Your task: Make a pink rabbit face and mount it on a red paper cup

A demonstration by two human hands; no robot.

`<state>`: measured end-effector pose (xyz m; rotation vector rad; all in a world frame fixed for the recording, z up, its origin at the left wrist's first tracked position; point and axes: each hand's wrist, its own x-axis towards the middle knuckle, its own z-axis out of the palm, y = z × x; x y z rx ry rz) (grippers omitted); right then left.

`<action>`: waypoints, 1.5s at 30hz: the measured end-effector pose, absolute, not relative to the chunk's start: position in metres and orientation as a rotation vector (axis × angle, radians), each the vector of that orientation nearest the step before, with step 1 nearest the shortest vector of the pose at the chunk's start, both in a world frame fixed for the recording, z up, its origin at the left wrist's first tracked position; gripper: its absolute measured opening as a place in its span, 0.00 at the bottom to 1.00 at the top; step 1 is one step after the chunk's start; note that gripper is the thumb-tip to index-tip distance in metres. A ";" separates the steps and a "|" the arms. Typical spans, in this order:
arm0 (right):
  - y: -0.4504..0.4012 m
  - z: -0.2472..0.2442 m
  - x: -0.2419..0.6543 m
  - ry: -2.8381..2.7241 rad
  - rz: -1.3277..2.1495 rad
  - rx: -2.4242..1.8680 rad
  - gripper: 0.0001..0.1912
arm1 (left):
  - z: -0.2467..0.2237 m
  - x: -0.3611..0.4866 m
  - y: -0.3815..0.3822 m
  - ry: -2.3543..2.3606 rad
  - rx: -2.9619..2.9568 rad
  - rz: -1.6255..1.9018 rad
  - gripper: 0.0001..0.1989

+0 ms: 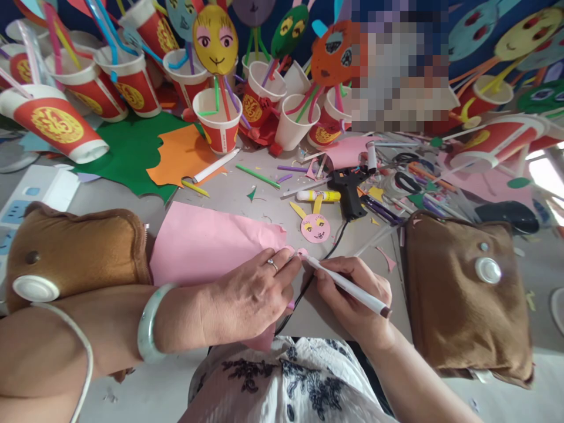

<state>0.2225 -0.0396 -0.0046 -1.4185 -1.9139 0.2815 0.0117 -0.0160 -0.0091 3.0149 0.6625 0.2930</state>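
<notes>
My right hand (355, 294) holds a white marker (348, 285) with a dark end, its tip at a small pink piece (302, 252). Beside it, my left hand (253, 288), with a ring and a jade bangle at the wrist, lies over the edge of a large pink paper (202, 241). Its fingertips press down near the marker's tip; what is under them is hidden. Just above the hands lies a round pink rabbit face (315, 228) with yellow ears and a drawn face.
A black glue gun (349, 191) lies behind, its cable passing between my hands. Brown cushions (83, 252) flank both sides. Red and white cups (219, 126) with straw figures line the back; paper scraps and straws litter the right.
</notes>
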 end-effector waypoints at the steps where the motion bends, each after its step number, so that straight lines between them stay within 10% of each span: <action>1: -0.040 -0.005 0.223 -1.908 0.285 -1.418 0.04 | -0.010 0.012 -0.016 0.662 3.015 0.296 0.18; 45: -0.043 -0.008 0.227 -1.875 0.244 -1.418 0.04 | -0.010 0.011 -0.016 0.646 2.978 0.307 0.13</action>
